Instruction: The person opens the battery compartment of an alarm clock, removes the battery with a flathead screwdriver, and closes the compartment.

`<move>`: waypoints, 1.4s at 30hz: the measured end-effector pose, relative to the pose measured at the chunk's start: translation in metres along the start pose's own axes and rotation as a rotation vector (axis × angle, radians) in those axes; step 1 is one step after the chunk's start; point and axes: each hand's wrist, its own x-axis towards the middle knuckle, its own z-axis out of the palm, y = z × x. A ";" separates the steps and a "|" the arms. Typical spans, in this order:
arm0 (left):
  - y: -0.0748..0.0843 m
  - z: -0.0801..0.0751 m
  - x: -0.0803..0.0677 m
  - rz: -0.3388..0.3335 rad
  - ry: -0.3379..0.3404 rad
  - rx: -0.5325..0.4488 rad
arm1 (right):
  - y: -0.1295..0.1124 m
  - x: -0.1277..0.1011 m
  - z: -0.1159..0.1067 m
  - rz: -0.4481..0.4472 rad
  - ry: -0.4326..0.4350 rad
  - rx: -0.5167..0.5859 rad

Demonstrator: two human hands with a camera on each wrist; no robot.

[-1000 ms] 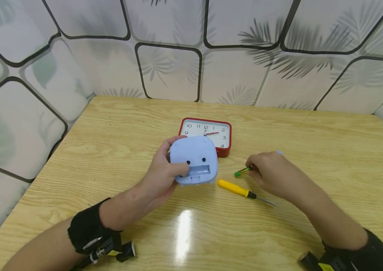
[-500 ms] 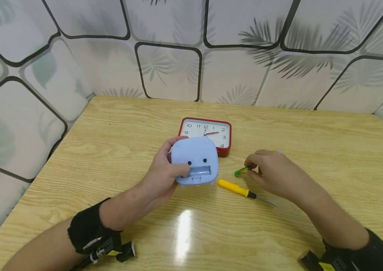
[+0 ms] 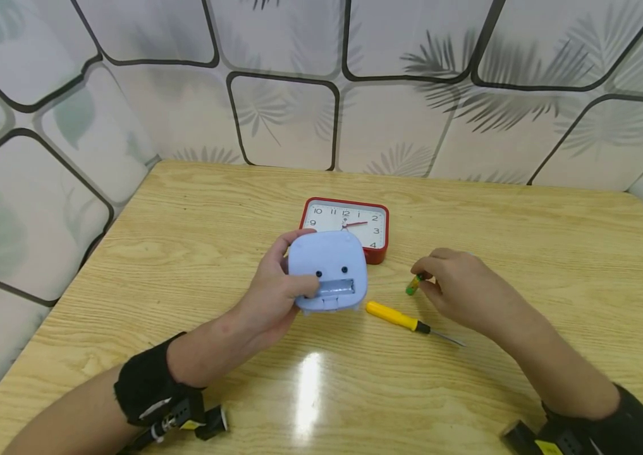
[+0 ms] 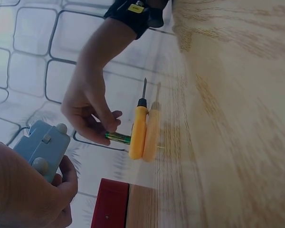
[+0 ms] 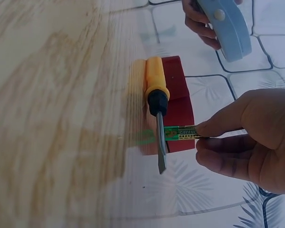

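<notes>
The right hand (image 3: 458,284) pinches a green battery (image 3: 414,284) by one end, just right of the blue clock (image 3: 328,270); the battery's long axis runs from the fingertips down toward the surface (image 3: 184,240), free end lowest. The left hand (image 3: 272,287) grips the blue clock, back panel facing the person, its open battery slot (image 3: 335,287) lying crosswise. A yellow screwdriver (image 3: 406,321) lies just below-right of the clock, tip pointing away from it. A red clock (image 3: 355,224) lies face-up behind.
</notes>
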 end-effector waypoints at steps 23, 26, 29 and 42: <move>0.001 0.000 0.001 -0.014 -0.001 0.010 | 0.027 -0.004 -0.027 0.100 0.022 -0.034; 0.001 -0.001 0.000 -0.020 0.002 0.004 | 0.037 -0.003 -0.032 0.158 -0.025 -0.062; 0.001 -0.001 0.000 -0.020 -0.001 -0.009 | 0.046 -0.002 -0.034 0.221 -0.099 -0.079; 0.002 0.000 -0.001 -0.016 -0.009 -0.042 | 0.081 0.001 -0.021 0.341 -0.214 -0.041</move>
